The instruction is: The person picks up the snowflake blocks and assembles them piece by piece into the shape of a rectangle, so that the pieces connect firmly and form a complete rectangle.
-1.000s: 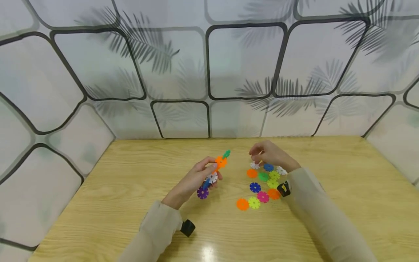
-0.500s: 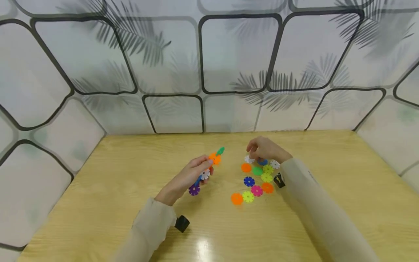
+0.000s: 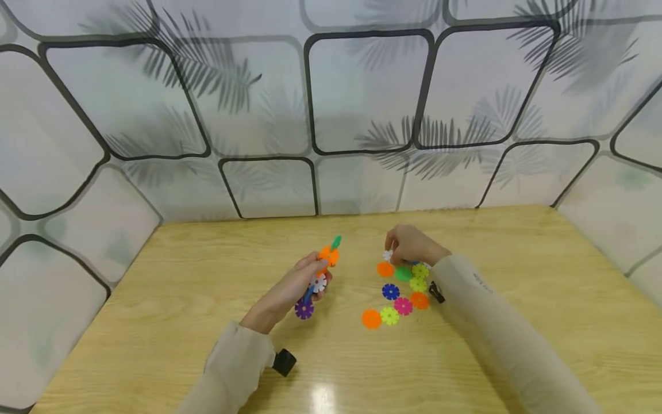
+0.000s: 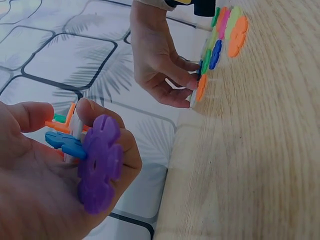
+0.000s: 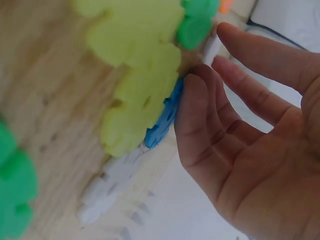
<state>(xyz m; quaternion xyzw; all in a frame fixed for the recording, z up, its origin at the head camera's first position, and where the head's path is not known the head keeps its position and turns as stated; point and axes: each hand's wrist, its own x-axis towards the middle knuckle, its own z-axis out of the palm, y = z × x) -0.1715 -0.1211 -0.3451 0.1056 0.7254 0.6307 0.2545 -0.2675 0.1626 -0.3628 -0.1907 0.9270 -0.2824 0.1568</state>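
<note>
My left hand [image 3: 289, 292] grips a chain of joined flower-shaped discs. A purple disc [image 3: 304, 309] hangs at its lower end, with a blue and a white disc [image 3: 318, 282] above it, then an orange disc [image 3: 329, 256] and a green one [image 3: 337, 242] at the top. In the left wrist view the purple disc [image 4: 100, 165] faces the camera beside the curled fingers. My right hand [image 3: 412, 244] is at the far edge of the loose discs, its fingertips at a white disc [image 3: 388, 255]. In the right wrist view a blue disc [image 5: 166, 116] lies beside its fingers.
Loose discs lie flat on the wooden table [image 3: 207, 276]: orange [image 3: 385, 269], green [image 3: 403, 273], dark blue [image 3: 391, 291], pink [image 3: 403, 306], yellow [image 3: 389, 315] and others. A patterned wall covering [image 3: 362, 184] stands behind the table.
My right hand has come down from above the discs to the white disc at the far left of the group. My left hand still holds the chain. The head view has shifted slightly.
</note>
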